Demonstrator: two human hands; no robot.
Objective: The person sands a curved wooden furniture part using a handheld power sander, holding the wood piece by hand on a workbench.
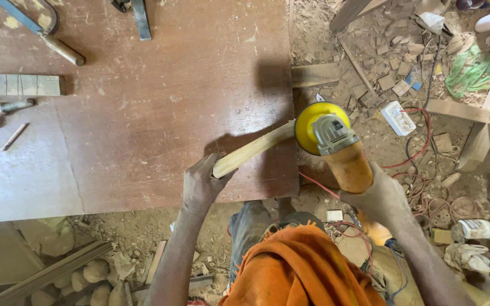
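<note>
Over dusty workbench [143, 113], left hand [202, 184] pinning wood strip [253, 150] flat at bench edge, right hand [378, 198] wrapped around grinder [333, 141]; best keeping disc level, pressure light, fingers clear.

The pale, slim wooden strip [253, 150] looks smooth and matt. The orange plastic-bodied sander [336, 147] has a dull grey metal head and a matt yellow disc. The reddish-brown board tabletop [143, 113] is scuffed, dusty and dull. The orange cloth garment [299, 269] looks soft and creased.
</note>
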